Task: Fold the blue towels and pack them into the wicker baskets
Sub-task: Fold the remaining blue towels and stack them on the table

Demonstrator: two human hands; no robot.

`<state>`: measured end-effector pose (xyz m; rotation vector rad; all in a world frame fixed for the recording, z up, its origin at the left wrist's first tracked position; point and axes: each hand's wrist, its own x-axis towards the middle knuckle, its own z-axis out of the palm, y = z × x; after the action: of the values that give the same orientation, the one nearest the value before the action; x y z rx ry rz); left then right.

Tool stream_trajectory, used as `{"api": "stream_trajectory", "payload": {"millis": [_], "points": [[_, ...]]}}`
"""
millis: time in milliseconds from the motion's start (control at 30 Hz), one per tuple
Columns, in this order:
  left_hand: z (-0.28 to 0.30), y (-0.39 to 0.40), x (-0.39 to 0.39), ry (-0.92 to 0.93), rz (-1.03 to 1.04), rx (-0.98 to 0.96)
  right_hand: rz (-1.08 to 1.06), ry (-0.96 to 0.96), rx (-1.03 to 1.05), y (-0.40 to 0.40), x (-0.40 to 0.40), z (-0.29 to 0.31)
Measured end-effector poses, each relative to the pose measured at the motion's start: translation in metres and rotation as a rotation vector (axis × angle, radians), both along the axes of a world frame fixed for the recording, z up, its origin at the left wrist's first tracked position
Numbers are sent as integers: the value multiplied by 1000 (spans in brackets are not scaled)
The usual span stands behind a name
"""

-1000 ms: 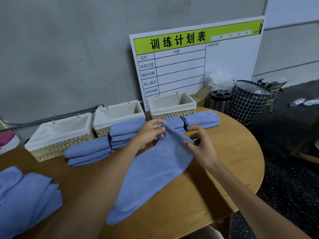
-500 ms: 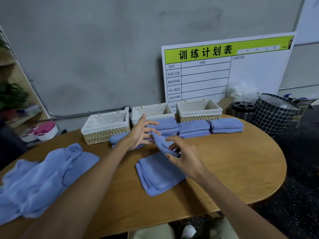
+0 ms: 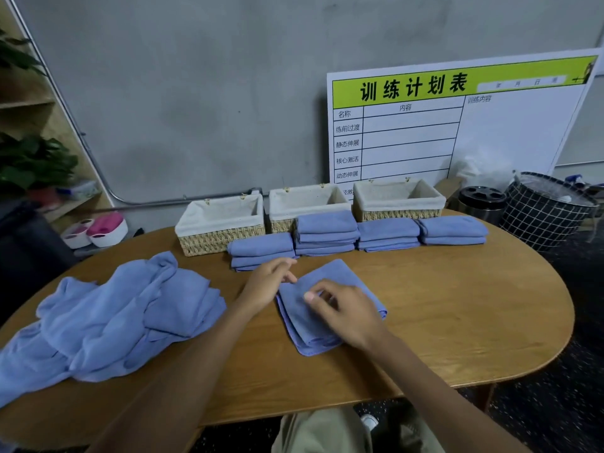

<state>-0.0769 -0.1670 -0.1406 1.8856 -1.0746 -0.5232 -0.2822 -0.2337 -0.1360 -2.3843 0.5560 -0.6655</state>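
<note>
A folded blue towel (image 3: 330,291) lies flat on the wooden oval table (image 3: 457,308), near the table's centre and directly in front of the person, with its stacked layers visible along the near left edge. The right hand (image 3: 346,317) rests on top of this towel, palm down, fingers loosely bent and pressing the cloth; it is not clenched, and no fold of fabric is visibly pinched. The left hand (image 3: 266,284) sits at the towel's left far edge, fingers relaxed and extended, fingertips touching or just beside the cloth; which of the two cannot be determined, and it grasps nothing. A heap of unfolded blue towels (image 3: 111,315) occupies the left part of the table, well apart from the folded one. Along the far edge of the table stand three wicker baskets with white cloth liners: the left basket (image 3: 220,223), the middle basket (image 3: 305,201) and the right basket (image 3: 397,199); no towel shows inside any of them. Just in front of the baskets lie four stacks of folded towels (image 3: 327,232) in a row. Behind the baskets a white schedule board (image 3: 457,125) with a green header leans against the grey wall. To the right of the table stand a black wire bin (image 3: 542,212) and a dark cylindrical container (image 3: 482,202).
</note>
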Motion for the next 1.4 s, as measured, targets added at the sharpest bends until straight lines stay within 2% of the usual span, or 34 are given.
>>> {"api": "stream_trajectory", "payload": {"millis": [100,200,267,400,533,667,800,1033,1167,1400], "points": [[-6,-14,-18,-175,-33,-40,-221,-34,-60,-25,-4,-7],[-29,-18,-24,-500,-137,136,-260,200,-150,-45,-15,-27],[-39,-16,-19,-562,-142,161,-303,267,-160,-55,-26,-37],[-21,-18,-6,-362,-237,226,-365,291,7,-86,-32,-38],[-1,-27,7,-244,-296,327,-66,224,239,-121,-14,-26],[2,-42,16,-3,-202,198,173,118,463,-131,12,-8],[-5,-54,27,57,-165,95,233,75,527,-138,42,-6],[-17,-52,45,15,-42,-91,111,-63,642,-155,63,-16],[-10,-46,39,75,9,-200,125,-142,663,-151,68,-11],[14,-22,14,196,82,-370,172,-219,553,-131,41,3]]}}
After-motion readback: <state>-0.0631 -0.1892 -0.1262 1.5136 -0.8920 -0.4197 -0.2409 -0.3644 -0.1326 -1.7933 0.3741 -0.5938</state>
